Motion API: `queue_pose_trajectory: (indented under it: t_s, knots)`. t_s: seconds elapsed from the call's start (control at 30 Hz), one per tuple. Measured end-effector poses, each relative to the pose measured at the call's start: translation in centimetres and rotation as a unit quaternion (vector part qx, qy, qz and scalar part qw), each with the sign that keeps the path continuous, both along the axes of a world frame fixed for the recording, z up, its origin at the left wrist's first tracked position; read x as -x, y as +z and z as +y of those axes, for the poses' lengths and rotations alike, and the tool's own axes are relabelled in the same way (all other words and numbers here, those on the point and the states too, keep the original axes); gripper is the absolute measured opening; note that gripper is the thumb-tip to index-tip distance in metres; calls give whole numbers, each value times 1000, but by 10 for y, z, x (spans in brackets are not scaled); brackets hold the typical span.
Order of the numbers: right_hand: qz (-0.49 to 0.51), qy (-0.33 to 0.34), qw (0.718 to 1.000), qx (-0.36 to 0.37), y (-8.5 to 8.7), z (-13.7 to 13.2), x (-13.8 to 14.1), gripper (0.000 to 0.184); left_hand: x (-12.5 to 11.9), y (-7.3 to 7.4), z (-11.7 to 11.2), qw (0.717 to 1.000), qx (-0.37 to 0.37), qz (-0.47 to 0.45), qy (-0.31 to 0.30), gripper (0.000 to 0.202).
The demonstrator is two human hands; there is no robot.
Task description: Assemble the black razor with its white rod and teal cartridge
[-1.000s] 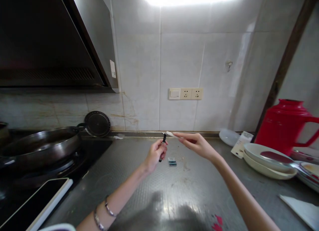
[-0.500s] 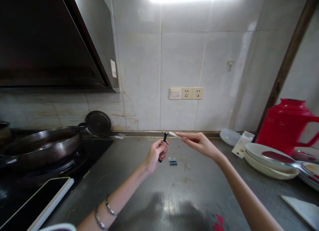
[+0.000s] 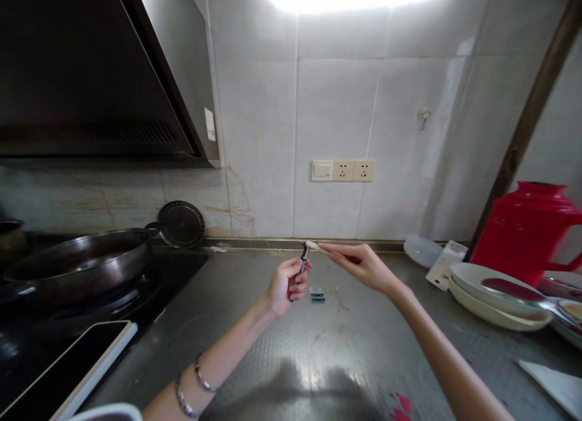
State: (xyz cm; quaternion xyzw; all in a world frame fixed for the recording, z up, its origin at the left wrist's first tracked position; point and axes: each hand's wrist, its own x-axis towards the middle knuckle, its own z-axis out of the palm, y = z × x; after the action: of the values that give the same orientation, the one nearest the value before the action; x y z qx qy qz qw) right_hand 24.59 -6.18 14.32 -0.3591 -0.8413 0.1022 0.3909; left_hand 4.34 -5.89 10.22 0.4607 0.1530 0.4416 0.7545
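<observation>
My left hand [image 3: 285, 283] is closed round a thin black handle [image 3: 302, 261] that stands upright above the steel counter [image 3: 291, 348]. My right hand [image 3: 359, 265] pinches a small white strip [image 3: 313, 246] whose tip meets the top of the black handle. A small blue-and-grey block [image 3: 317, 294] lies on the counter just below and between the two hands. Both hands hover near the back of the counter, close to the wall.
A dark wok [image 3: 77, 262] sits on the stove at left, a round lid [image 3: 180, 223] leaning behind it. A phone [image 3: 68, 366] lies at lower left. At right are stacked bowls [image 3: 495, 294], a red thermos jug [image 3: 527, 230], a white box [image 3: 443, 265] and a wall socket [image 3: 343, 170].
Both hands have shifted slightly right along with the view. The white strip and the black handle's top have stayed together.
</observation>
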Motion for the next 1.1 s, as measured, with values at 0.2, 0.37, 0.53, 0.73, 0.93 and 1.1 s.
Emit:
queue_pose_trajectory:
  t_s: [0.2, 0.37, 0.53, 0.73, 0.93, 1.1]
  knots:
    - [7, -13, 1000, -17, -1, 0, 3, 43, -1, 1, -2, 1000, 21, -4, -18, 12]
    - [-22, -13, 1000, -9, 1, -1, -2, 42, 1, 2, -2, 998, 47, -26, -37, 11]
    - [0, -7, 1000, -8, 2, -3, 0, 45, 1, 3, -3, 997, 58, -25, -48, 11]
    - [-18, -14, 1000, -3, 2, 0, -4, 43, 3, 5, -3, 996, 53, -36, -56, 10]
    - [-12, -10, 1000, -19, 1, -2, 2, 43, 2, 5, -4, 996, 60, -21, -64, 11]
    - [-38, -26, 999, -23, 3, 1, -7, 42, 2, 4, -4, 996, 61, -15, -60, 10]
